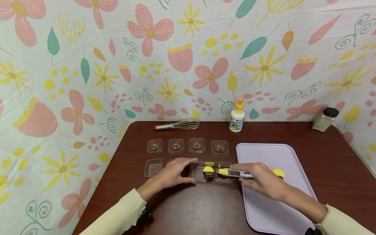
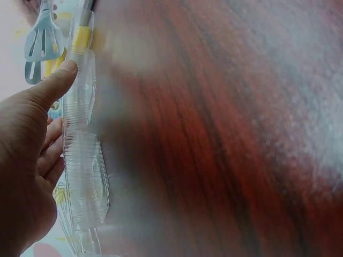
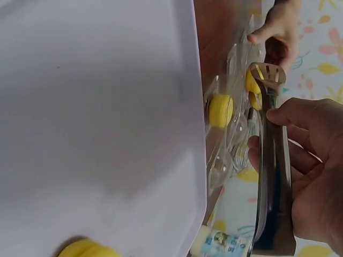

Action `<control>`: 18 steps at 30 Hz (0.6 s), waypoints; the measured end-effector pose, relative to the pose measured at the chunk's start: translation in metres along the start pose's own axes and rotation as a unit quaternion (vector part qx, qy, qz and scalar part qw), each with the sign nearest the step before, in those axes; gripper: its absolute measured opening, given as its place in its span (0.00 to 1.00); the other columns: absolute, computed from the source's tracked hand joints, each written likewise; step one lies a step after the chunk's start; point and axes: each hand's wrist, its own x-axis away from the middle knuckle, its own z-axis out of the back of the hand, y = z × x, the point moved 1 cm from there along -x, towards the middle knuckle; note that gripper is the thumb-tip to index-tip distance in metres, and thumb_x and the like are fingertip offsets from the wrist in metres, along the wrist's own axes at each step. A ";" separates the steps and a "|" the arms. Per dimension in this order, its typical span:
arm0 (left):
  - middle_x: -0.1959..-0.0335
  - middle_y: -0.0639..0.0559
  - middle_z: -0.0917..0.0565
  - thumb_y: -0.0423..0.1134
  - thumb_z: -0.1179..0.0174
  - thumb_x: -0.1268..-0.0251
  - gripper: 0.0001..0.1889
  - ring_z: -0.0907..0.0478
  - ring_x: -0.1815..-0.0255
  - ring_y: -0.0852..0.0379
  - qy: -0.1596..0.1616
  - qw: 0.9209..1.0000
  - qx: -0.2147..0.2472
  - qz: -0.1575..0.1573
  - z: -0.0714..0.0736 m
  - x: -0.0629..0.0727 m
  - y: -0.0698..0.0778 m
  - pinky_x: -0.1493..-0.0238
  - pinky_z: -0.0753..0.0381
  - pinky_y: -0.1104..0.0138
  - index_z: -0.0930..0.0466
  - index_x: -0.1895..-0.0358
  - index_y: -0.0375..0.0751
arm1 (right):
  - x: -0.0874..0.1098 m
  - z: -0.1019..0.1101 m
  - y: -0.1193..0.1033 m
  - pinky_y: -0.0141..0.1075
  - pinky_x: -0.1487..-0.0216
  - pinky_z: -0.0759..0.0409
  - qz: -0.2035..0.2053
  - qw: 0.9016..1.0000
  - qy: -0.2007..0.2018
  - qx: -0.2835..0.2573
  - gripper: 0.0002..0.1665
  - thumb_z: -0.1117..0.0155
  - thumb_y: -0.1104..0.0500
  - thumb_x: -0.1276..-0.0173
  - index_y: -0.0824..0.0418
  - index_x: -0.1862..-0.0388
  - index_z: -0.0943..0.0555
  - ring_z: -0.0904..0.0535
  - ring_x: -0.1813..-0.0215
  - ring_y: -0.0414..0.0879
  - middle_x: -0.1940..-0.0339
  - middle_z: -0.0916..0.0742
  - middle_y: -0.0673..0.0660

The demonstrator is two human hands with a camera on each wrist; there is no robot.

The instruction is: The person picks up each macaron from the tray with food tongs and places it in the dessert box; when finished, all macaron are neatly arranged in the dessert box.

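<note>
My right hand (image 1: 262, 182) grips metal tongs (image 1: 229, 176), whose slotted ends stand on both sides of a round yellow macaron (image 1: 208, 170). That macaron is at a clear plastic box base (image 1: 198, 176); whether it touches the bottom I cannot tell. Just right of it, a second yellow macaron (image 1: 223, 171) sits in the neighbouring clear base, partly behind the tongs. My left hand (image 1: 174, 173) is at the left of these bases, thumb and fingers spread apart, holding nothing; contact with the plastic is unclear. On the lilac tray (image 1: 273, 209) lies another yellow macaron (image 1: 278, 172), partly hidden by my right hand.
Several clear domed lids (image 1: 175, 145) stand in a row behind the bases. Another clear base (image 1: 153, 168) is left of my left hand. Along the back are a whisk (image 1: 179, 125), a white bottle with an orange tip (image 1: 237, 117) and a black-lidded jar (image 1: 325, 120).
</note>
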 end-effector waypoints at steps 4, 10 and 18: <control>0.33 0.49 0.17 0.55 0.20 0.42 0.44 0.20 0.33 0.50 -0.004 1.000 0.001 0.004 0.000 0.000 0.001 0.35 0.19 0.53 0.26 0.24 0.43 | -0.008 -0.006 -0.005 0.39 0.58 0.14 0.000 1.000 -0.011 -0.013 0.29 0.26 0.74 0.37 0.65 0.36 0.15 0.13 0.42 0.51 0.40 0.11 0.58; 0.33 0.48 0.17 0.56 0.20 0.42 0.45 0.20 0.32 0.49 -0.001 1.000 0.002 0.005 0.002 0.001 0.002 0.35 0.19 0.52 0.27 0.24 0.43 | -0.020 -0.011 -0.008 0.34 0.65 0.18 0.014 1.000 -0.015 -0.017 0.28 0.27 0.76 0.38 0.68 0.37 0.15 0.13 0.52 0.46 0.41 0.11 0.62; 0.33 0.48 0.17 0.55 0.20 0.42 0.45 0.20 0.32 0.50 0.002 1.000 0.007 0.001 0.001 0.001 0.003 0.34 0.19 0.53 0.27 0.24 0.42 | -0.033 -0.020 -0.015 0.30 0.69 0.21 -0.004 0.999 -0.037 -0.006 0.27 0.29 0.75 0.37 0.70 0.37 0.15 0.20 0.66 0.35 0.42 0.11 0.64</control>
